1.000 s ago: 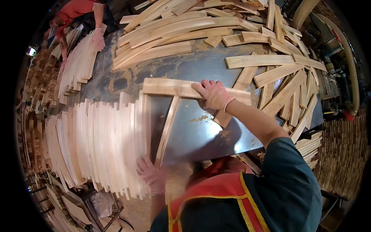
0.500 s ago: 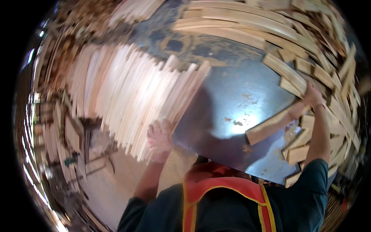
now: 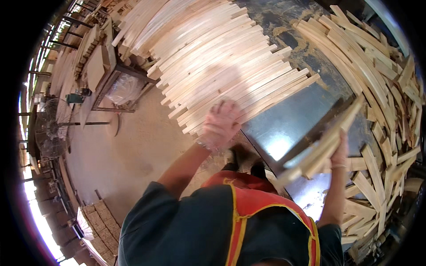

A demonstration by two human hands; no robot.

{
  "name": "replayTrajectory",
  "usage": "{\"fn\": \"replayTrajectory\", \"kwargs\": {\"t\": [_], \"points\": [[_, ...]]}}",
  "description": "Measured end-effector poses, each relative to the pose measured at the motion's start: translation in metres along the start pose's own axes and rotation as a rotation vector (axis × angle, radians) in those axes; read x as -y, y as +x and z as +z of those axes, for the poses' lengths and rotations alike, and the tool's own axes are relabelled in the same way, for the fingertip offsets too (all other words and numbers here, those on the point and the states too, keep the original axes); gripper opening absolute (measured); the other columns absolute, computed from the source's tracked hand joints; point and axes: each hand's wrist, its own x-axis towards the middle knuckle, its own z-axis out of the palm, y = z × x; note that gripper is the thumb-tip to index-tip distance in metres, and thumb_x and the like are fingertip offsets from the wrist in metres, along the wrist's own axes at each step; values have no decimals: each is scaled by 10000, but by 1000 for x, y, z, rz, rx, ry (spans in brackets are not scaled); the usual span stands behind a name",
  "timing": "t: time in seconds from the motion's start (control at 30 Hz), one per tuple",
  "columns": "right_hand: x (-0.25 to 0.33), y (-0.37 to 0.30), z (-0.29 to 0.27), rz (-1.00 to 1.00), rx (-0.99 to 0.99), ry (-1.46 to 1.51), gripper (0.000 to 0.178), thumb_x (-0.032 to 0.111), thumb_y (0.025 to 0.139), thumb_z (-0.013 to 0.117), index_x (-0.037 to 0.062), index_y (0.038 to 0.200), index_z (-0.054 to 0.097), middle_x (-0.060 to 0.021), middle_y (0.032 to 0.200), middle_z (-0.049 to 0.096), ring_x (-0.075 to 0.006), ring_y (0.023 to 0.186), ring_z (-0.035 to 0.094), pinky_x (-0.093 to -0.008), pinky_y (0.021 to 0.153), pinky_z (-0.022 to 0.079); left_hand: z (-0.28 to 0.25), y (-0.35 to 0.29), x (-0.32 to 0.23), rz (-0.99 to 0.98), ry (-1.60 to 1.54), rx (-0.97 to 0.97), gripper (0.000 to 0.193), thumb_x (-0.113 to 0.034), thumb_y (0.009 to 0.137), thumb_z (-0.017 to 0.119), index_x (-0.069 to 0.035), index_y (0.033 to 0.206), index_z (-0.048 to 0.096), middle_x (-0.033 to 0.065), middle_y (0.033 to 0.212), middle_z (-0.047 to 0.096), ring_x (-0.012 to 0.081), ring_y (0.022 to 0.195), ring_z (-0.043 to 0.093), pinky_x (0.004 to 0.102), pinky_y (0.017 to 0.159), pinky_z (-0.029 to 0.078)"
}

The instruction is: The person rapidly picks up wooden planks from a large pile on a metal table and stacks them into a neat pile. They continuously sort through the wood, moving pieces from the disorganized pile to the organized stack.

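Observation:
My left hand (image 3: 221, 125) presses on the near ends of a neat row of pale wooden slats (image 3: 222, 66) laid side by side on a grey metal table (image 3: 288, 124). My right hand (image 3: 341, 151), in a light glove, grips a small bundle of wooden slats (image 3: 321, 144) lifted above the table and blurred by motion. The bundle slants from the lower left up to the right. A loose heap of slats (image 3: 377, 88) covers the table's right side.
A standing fan (image 3: 51, 128) is at the far left on a concrete floor (image 3: 128, 150). A metal-framed bench with a plastic bag (image 3: 122, 86) stands beside the slat row. Stacked wood blocks (image 3: 100, 224) sit at the lower left.
My view has swung left. My right hand has lifted the slats off the heap and carried them toward the row. My left hand stays on the row's near ends.

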Motion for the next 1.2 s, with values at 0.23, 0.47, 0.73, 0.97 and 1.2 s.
{"fn": "replayTrajectory", "kwargs": {"t": [0.23,0.47,0.73,0.97,1.2], "points": [[-95,-66,196,130,449,-734,564,373,1051,702,96,1478,457,-28,915,652,-134,688,643,-317,585,575,31,-73,139,-967,-576,-468,805,-522,993,691,-103,1623,417,141,1532,532,307,1361,570,453,1062,553],[-110,-62,201,-111,-40,-372,447,364,1002,751,46,1289,623,-13,984,622,-129,915,582,-293,754,495,69,-98,153,-1031,-2161,-533,398,-440,1064,632,-134,1318,636,55,1208,726,247,1023,722,408,851,611],[-102,-12,142,-191,-21,-285,938,341,973,762,-66,1665,278,-233,1693,397,-298,1537,435,-364,1237,363,22,-81,79,-455,-1000,109,511,-410,980,667,-88,1377,660,132,1327,681,285,1167,680,417,976,542],[-64,0,144,-117,-60,-1127,1088,699,896,710,-40,1622,379,-317,1572,510,-437,1477,480,-425,1195,407,27,91,25,-447,-554,433,1110,-682,884,666,40,1655,322,277,1617,454,418,1457,514,464,1205,433],[-74,30,106,-102,-24,-571,865,436,902,850,-61,1514,493,-219,1435,633,-319,1286,623,-402,1110,486,10,129,-49,-461,-587,434,1285,-721,753,727,29,1681,249,255,1627,438,426,1476,498,477,1192,458]]}}
